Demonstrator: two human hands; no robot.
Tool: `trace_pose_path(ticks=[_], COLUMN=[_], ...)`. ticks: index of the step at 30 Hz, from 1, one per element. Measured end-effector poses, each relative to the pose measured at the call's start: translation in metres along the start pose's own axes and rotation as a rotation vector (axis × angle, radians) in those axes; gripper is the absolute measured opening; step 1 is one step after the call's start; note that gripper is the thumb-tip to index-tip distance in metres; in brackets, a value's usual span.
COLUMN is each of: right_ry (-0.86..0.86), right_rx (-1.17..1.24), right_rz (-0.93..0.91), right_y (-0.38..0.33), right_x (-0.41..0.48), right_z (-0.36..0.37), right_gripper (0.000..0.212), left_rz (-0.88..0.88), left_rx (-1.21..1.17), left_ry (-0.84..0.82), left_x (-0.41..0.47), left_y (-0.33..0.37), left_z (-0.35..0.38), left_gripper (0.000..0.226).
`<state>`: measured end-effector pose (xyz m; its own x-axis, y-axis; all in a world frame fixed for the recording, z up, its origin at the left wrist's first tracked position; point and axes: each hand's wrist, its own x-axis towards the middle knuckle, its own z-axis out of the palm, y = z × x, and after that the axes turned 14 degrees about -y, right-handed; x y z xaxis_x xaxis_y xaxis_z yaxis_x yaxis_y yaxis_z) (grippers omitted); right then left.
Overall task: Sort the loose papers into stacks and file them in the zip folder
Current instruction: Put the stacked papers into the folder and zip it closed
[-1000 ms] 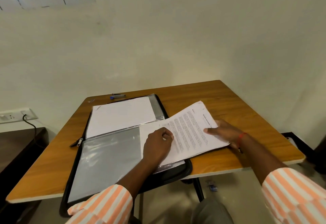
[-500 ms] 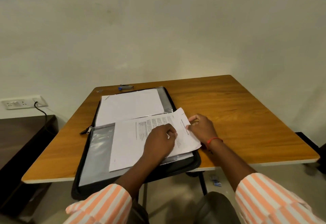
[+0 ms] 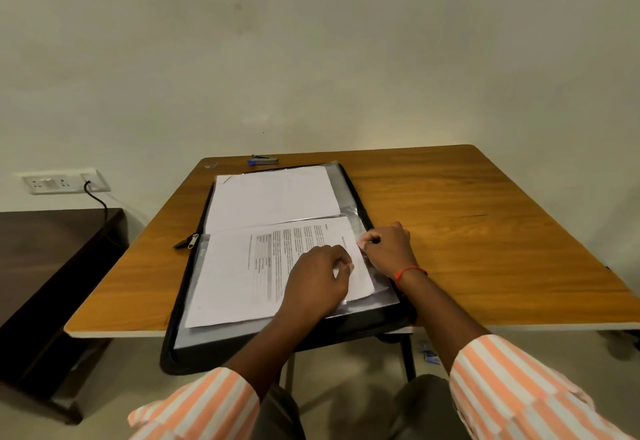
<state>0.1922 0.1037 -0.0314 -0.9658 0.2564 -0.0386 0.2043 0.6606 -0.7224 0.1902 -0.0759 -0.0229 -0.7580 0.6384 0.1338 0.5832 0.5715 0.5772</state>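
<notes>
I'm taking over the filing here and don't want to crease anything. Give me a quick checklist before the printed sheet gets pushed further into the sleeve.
1. Folder open flat: ok.
2. Sheet squared with sleeve: not ok, it lies skewed.
3. Left hand pressing sheet: ok.
4. Right hand pinching the sheet's right edge: ok.
5. Sheet inside sleeve: cannot tell.
6. Stapler apart from folder: ok.
</notes>
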Motion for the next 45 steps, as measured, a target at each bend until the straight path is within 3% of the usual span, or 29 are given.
trace_pose_path(ticks=[8,12,16,21,25,29,34,39,41,45], right_ry=[-0.15,-0.074,0.008,-0.025,0.005,0.019,0.265,0.255,0.25,0.267], right_rx=[0.016,0.111,0.204,0.227,0.192,-0.03,-0.369,-0.358,-0.426,-0.448], right_rz=[0.066,-0.012,-0.014,0.026,0.022,0.025,0.187,0.397,0.449,0.392], right_y=[-0.014,-0.006,-0.001,-0.002,0.002,0.008,0.015,0.024,0.029,0.034], right_x=[-0.009,-0.012,-0.014,-0.01,-0.012,-0.011,-0.022,-0.041,-0.047,-0.043], right_z=[-0.006,-0.004,-0.005,-0.007,-0.011,-0.015,-0.032,-0.036,-0.032,-0.028], right_gripper=[0.034,0.034,0.034,0.025,0.018,0.015,0.024,0.055,0.065,0.063], left_rz=[0.023,0.063,0.222,0.348,0.309,0.252,0.112,0.078,0.156,0.268], left_rx=[0.052,0.121,0.242,0.273,0.263,0.244,0.097,-0.12,-0.066,0.204], left_ry=[0.003,-0.067,-0.279,-0.358,-0.32,-0.256,-0.186,-0.449,-0.396,-0.321], left_x=[-0.004,-0.013,-0.022,-0.027,-0.028,-0.015,0.026,0.058,0.059,0.03], left_y=[-0.001,-0.007,-0.014,-0.015,-0.01,0.014,0.05,0.042,0.018,-0.033], left_z=[0.0,-0.003,-0.009,-0.007,-0.001,0.015,0.039,0.015,-0.006,-0.053], left_gripper=[0.01,0.036,0.071,0.084,0.08,0.074,0.048,0.041,0.044,0.033])
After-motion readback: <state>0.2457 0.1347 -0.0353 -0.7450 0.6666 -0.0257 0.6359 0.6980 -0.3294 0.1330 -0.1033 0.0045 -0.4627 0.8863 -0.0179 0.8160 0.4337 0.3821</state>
